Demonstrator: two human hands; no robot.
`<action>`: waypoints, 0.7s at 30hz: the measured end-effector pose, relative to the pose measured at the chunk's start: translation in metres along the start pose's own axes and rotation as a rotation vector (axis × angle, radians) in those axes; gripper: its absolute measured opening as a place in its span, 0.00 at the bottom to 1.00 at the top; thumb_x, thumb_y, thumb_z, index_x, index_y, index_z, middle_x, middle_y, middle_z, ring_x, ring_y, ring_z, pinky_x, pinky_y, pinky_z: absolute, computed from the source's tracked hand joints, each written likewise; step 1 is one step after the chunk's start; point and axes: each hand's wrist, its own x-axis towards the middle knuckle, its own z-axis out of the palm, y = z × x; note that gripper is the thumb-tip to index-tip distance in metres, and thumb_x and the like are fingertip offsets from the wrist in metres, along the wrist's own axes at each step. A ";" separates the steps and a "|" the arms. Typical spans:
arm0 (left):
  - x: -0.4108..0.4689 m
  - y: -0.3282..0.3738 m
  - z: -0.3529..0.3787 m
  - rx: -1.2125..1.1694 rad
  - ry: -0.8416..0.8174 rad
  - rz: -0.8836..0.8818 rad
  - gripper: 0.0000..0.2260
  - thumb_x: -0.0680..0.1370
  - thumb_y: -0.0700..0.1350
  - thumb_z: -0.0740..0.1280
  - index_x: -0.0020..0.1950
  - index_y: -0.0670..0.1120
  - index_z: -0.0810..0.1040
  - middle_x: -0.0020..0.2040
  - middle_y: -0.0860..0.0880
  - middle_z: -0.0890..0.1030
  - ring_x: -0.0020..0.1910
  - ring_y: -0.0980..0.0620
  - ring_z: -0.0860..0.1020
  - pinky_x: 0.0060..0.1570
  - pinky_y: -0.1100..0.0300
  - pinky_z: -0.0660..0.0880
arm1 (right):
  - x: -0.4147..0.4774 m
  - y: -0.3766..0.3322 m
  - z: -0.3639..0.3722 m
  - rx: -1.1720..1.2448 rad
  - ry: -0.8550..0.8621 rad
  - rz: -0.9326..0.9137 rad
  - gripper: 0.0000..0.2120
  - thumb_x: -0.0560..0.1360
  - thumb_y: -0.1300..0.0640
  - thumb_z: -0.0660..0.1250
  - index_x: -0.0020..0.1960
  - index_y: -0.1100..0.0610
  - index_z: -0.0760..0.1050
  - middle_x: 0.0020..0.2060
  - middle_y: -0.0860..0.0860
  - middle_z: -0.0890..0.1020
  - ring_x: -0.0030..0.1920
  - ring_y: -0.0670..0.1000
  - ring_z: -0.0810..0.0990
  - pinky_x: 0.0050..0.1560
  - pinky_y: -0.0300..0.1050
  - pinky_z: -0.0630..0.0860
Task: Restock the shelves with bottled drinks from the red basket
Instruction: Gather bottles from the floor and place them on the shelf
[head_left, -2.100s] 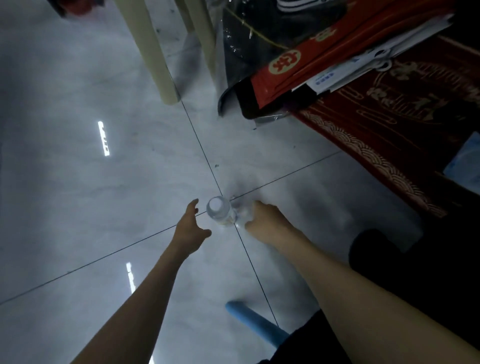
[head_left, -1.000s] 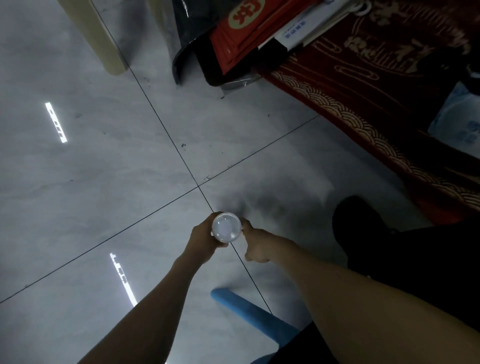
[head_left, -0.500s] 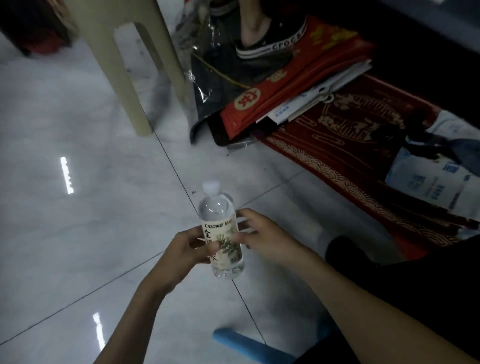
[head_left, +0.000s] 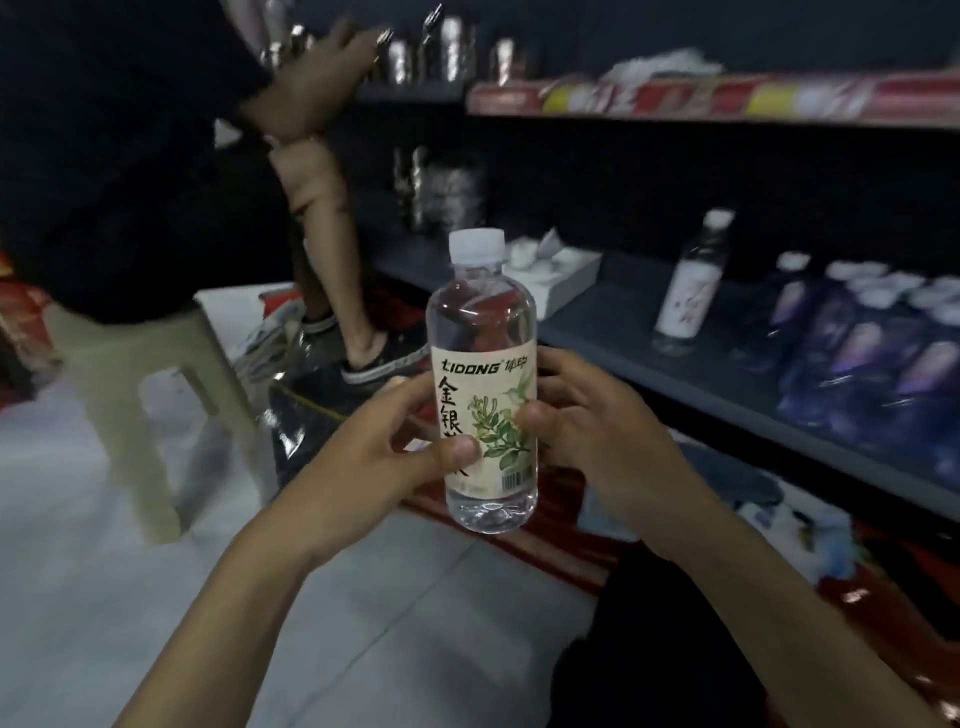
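I hold a clear drink bottle (head_left: 483, 332) upright in front of me; it has a white cap and a cream label with green leaves. My left hand (head_left: 374, 457) grips its lower left side, thumb across the label. My right hand (head_left: 597, 431) curls round its right side, thumb on the label. Behind the bottle runs a dark low shelf (head_left: 623, 332) with one white-labelled bottle (head_left: 693, 280) standing on it and a plastic-wrapped pack of bottles (head_left: 883, 358) to the right. The red basket is not in view.
Another person (head_left: 130, 156) in dark clothes sits on a beige plastic stool (head_left: 156, 384) at the left, one hand up at an upper shelf of shiny cans (head_left: 447, 52). A white box (head_left: 550, 270) lies on the low shelf. Red bags lie under the shelf.
The bottle went from standing on the floor into both hands and was lifted up to chest height. My view rose from the floor to the shelves.
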 end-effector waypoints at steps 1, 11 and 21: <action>0.014 0.018 0.011 -0.017 -0.028 0.037 0.22 0.71 0.53 0.76 0.63 0.61 0.77 0.59 0.53 0.83 0.55 0.52 0.82 0.48 0.62 0.78 | -0.002 -0.014 -0.018 -0.022 0.042 -0.040 0.17 0.75 0.54 0.71 0.58 0.35 0.77 0.54 0.49 0.83 0.56 0.51 0.83 0.57 0.59 0.80; 0.148 0.181 0.169 -0.169 -0.309 0.323 0.21 0.68 0.41 0.75 0.61 0.49 0.80 0.53 0.49 0.86 0.52 0.50 0.84 0.49 0.61 0.80 | -0.052 -0.123 -0.220 -0.200 0.543 -0.301 0.17 0.72 0.51 0.70 0.59 0.37 0.76 0.48 0.48 0.85 0.49 0.52 0.85 0.52 0.54 0.82; 0.235 0.275 0.323 -0.293 -0.447 0.499 0.25 0.74 0.43 0.72 0.61 0.68 0.71 0.50 0.61 0.84 0.51 0.61 0.83 0.51 0.61 0.77 | -0.100 -0.174 -0.363 -0.521 0.923 -0.312 0.24 0.77 0.46 0.65 0.73 0.42 0.68 0.52 0.43 0.83 0.49 0.40 0.83 0.52 0.45 0.82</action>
